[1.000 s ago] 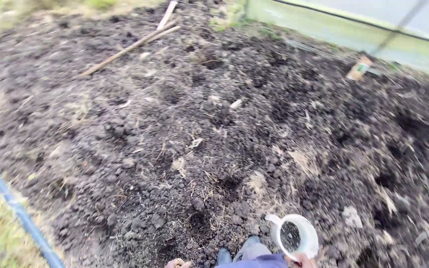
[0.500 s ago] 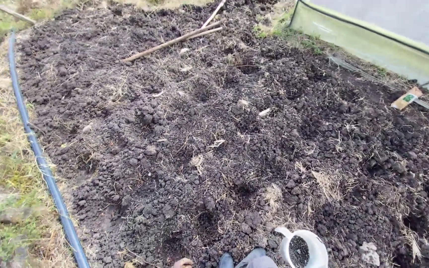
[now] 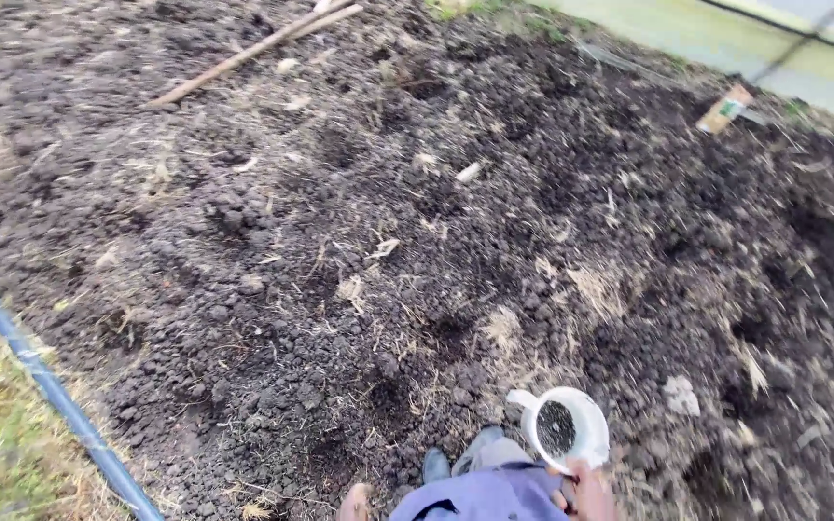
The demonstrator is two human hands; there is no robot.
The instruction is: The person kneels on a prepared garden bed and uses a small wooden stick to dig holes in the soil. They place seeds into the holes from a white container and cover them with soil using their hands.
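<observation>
Fingers of the right hand (image 3: 591,487) wrap the handle of a white plastic cup (image 3: 564,427) of dark grains, low over tilled black soil (image 3: 359,241); keep it level. Left hand (image 3: 356,502): grip indiscernible.

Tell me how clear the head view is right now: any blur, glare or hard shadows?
Head view: flat, even daylight, no hard shadows and no glare on the soil bed. Motion blur smears the right and far edges; the white cup in the right hand stays readable. The left hand is cropped at the bottom edge.
</observation>
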